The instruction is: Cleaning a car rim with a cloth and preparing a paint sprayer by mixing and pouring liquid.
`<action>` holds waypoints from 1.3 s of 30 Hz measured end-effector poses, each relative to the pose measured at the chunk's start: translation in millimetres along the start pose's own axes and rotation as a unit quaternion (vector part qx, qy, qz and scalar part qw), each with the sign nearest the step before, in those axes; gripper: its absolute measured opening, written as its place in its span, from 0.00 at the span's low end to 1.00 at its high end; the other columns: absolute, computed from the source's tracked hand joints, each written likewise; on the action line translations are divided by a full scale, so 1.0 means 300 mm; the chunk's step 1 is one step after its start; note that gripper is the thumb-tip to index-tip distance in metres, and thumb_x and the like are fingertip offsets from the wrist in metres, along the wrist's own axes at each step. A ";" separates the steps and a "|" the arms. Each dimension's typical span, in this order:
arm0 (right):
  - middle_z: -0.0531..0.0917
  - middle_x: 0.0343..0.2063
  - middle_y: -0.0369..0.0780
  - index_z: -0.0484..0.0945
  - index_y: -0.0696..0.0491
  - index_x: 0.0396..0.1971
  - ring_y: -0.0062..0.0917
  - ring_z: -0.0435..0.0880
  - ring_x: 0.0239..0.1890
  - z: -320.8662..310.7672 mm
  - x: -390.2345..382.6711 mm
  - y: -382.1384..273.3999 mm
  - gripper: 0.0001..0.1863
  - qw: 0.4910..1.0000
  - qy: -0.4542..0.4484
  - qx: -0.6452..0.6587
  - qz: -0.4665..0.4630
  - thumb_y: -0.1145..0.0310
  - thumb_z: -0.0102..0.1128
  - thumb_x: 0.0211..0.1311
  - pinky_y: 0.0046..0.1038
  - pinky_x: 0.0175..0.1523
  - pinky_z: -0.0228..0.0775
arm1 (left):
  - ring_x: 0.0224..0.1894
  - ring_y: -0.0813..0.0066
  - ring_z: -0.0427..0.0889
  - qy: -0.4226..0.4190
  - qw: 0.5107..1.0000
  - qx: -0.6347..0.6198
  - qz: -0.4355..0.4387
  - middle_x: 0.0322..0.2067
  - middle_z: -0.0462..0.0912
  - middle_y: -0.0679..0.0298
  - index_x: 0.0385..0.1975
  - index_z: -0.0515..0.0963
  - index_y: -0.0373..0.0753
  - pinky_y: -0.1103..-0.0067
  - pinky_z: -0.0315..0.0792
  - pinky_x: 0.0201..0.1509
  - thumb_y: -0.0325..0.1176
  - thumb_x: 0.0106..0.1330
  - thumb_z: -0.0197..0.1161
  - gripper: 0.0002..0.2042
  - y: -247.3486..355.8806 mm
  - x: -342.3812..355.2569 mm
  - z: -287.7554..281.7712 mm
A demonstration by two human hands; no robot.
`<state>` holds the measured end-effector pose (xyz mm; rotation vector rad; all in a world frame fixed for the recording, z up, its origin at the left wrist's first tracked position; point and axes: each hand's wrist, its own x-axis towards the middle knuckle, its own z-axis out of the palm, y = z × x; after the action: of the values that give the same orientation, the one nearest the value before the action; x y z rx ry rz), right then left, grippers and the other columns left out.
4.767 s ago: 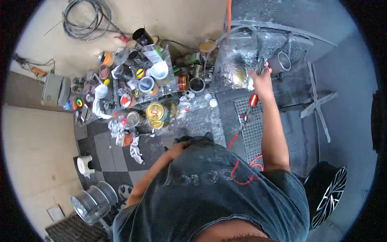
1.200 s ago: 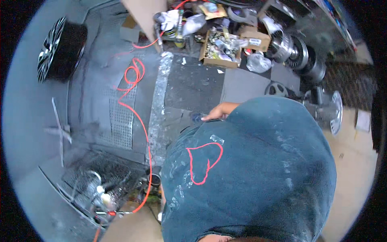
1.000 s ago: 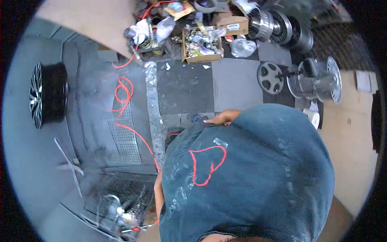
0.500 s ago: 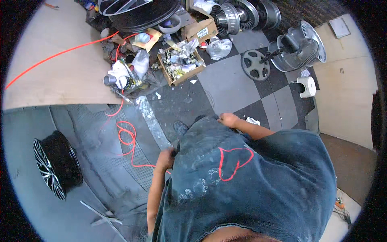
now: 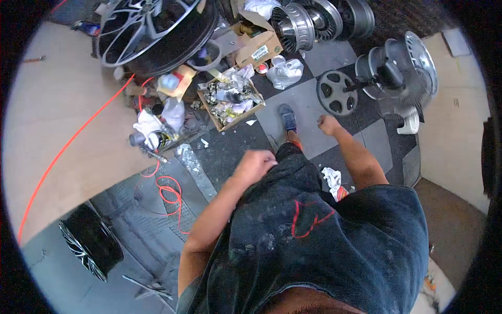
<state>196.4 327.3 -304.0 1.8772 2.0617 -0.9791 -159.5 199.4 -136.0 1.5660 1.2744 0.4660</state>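
Note:
My left hand [image 5: 255, 165] hangs in front of my dark shorts [image 5: 293, 170], its fingers curled in and nothing visible in them. Out ahead and to the right, my right hand [image 5: 328, 125] is closed in a loose fist with no object showing, apart from the things around it. Just beyond it stands the round grey base [image 5: 337, 93] of a pedestal fan [image 5: 391, 74]. One shoe [image 5: 287, 116] of mine is stretched forward on the floor tiles. My dark T-shirt [image 5: 324, 251], with a red outline drawing, covers much of the lower view.
A large spoked wheel [image 5: 146, 36] is at the far left. Near it are an open carton of crumpled scraps [image 5: 230, 102], a cardboard box [image 5: 259, 49] and several rims [image 5: 293, 29]. An orange-red hose [image 5: 55, 157] crosses left. A black rim [image 5: 94, 243] stands lower left; a white cloth [image 5: 330, 179] lies right.
Both hands have come away from the shirt hem. My right hand has swung forward and right, my left inward and forward. A foot has stepped ahead, and the far objects look closer.

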 end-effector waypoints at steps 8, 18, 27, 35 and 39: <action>0.81 0.39 0.52 0.74 0.56 0.45 0.45 0.81 0.44 -0.003 0.906 0.282 0.20 0.998 -0.041 0.049 0.023 0.59 0.55 0.55 0.41 0.48 0.73 | 0.40 0.60 0.79 -0.156 0.977 -0.068 0.128 0.37 0.80 0.60 0.36 0.79 0.43 0.58 0.66 0.48 0.38 0.63 0.57 0.08 -0.022 0.627 0.522; 0.81 0.44 0.47 0.70 0.56 0.54 0.43 0.80 0.49 0.231 1.459 0.248 0.29 0.998 -0.050 0.015 0.020 0.55 0.62 0.56 0.42 0.50 0.74 | 0.64 0.64 0.66 -0.229 0.964 -0.136 -0.012 0.59 0.70 0.63 0.51 0.75 0.50 0.50 0.48 0.68 0.41 0.63 0.57 0.16 -0.002 0.818 0.596; 0.84 0.32 0.36 0.79 0.48 0.32 0.28 0.84 0.35 0.476 1.770 0.537 0.08 0.829 -0.206 0.486 0.185 0.61 0.61 0.58 0.31 0.40 0.78 | 0.64 0.63 0.66 -0.217 0.945 -0.234 -0.073 0.59 0.70 0.63 0.56 0.72 0.48 0.51 0.46 0.70 0.43 0.60 0.60 0.22 0.023 0.911 0.577; 0.83 0.30 0.38 0.78 0.51 0.28 0.28 0.83 0.31 0.275 1.712 0.427 0.07 0.878 0.041 0.476 0.013 0.64 0.59 0.57 0.27 0.37 0.76 | 0.63 0.64 0.66 -0.232 0.933 -0.259 -0.098 0.59 0.70 0.62 0.53 0.73 0.48 0.54 0.51 0.67 0.41 0.59 0.61 0.21 0.011 0.977 0.545; 0.83 0.36 0.47 0.79 0.55 0.36 0.39 0.83 0.40 0.270 1.661 0.417 0.13 0.991 0.023 0.132 -0.029 0.63 0.60 0.54 0.33 0.46 0.76 | 0.60 0.64 0.70 -0.211 0.909 -0.343 -0.111 0.58 0.72 0.62 0.52 0.74 0.47 0.58 0.59 0.63 0.39 0.58 0.61 0.20 -0.037 0.990 0.556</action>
<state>199.7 685.6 -681.0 1.9890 2.1114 -1.2923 75.4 385.2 -298.9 0.8487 0.8074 0.3495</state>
